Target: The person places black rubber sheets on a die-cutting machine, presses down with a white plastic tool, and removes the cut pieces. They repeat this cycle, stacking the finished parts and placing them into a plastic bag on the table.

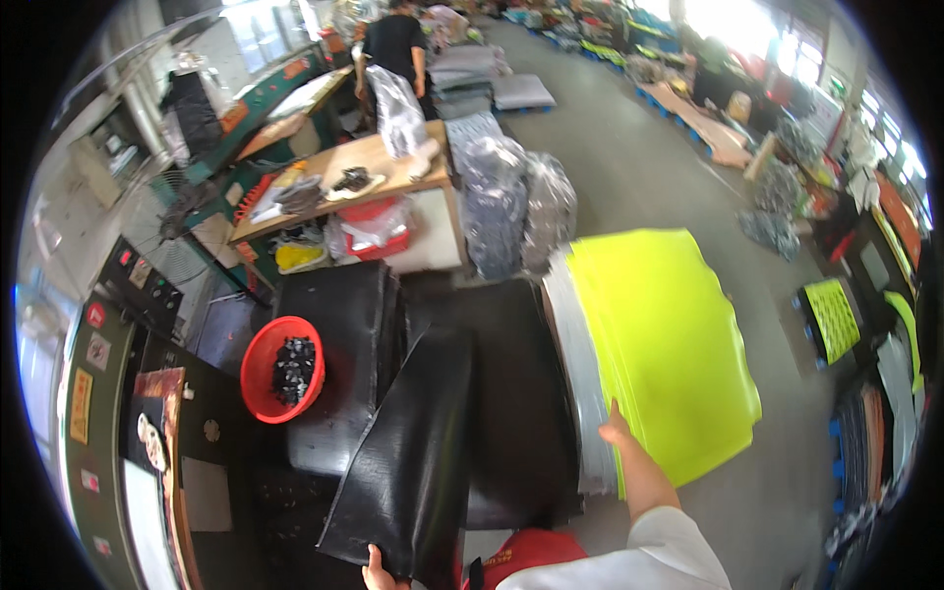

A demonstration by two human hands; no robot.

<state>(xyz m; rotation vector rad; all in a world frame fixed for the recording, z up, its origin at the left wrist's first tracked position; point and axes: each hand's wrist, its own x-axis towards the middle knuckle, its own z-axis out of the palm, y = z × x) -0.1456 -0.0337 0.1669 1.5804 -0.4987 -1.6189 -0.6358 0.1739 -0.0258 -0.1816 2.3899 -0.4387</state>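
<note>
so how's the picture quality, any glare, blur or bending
Head view: windows at upper right burn out to white; head view: soft sheen streaks the lifted black sheet; head view: the cabinet at far left bows toward the dark round rim; head view: far background looks soft, its small details hard to tell.

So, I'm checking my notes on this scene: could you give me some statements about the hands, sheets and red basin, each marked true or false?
1. The left hand holds the lower edge of a black sheet. True.
2. The red basin contains dark scraps. True.
3. The right hand is on the red basin. False: it is at the left edge of the yellow-green sheets.
4. The red basin is right of the yellow-green sheets. False: it is to their left.
</note>
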